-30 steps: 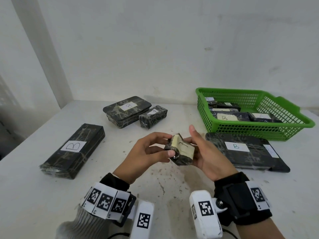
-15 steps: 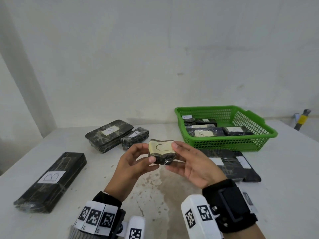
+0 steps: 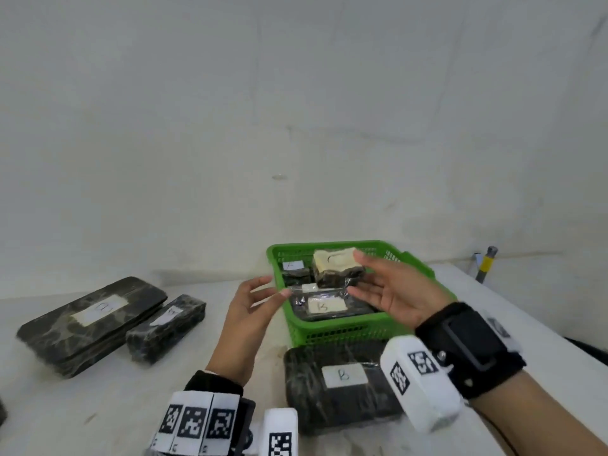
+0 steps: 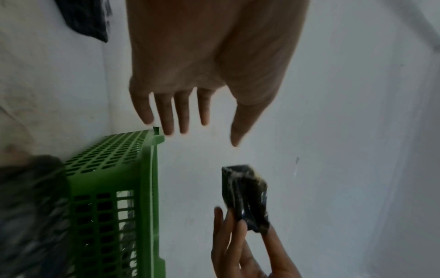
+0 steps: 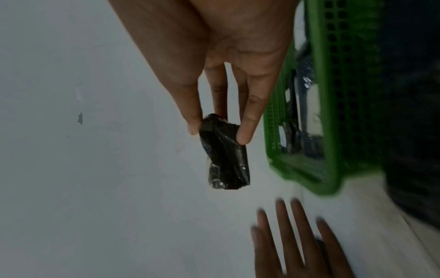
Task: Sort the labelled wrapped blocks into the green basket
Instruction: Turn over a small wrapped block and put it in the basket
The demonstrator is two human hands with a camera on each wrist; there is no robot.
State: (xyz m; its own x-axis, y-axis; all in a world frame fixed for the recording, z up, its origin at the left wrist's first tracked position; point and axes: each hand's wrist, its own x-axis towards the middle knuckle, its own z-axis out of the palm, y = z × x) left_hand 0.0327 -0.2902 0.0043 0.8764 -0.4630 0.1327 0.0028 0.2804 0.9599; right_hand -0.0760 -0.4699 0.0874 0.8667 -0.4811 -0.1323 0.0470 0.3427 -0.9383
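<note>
Nearest you, at about 6 o'clock on the white table [image 3: 98, 406], lies a large wrapped block [image 3: 332, 390] with a white label marked B, touching or just short of the front wall of the green basket [image 3: 345, 330].

Your left hand [image 3: 250, 311] hovers at about 11 o'clock from that block, beside the basket's left wall, fingers straight and spread, holding nothing.

Your right hand [image 3: 391, 291] is raised over the basket at about 1 o'clock. Its thumb and fingertips pinch a small wrapped block [image 3: 339, 266], pale label face up; the letter looks like a C, though it is faint. The block hangs above the basket's interior, touching nothing below.

Inside the basket lie at least two labelled blocks, one reading B.

Farther out at 10 o'clock, two more wrapped blocks [image 3: 95, 320] sit side by side on the table, well apart from the basket.

You seem to be mid-placement: the carry looks nearly done. The next move likely calls for lowering the small block into a free spot and letting your fingers open. Several blocks remain outside.
</note>
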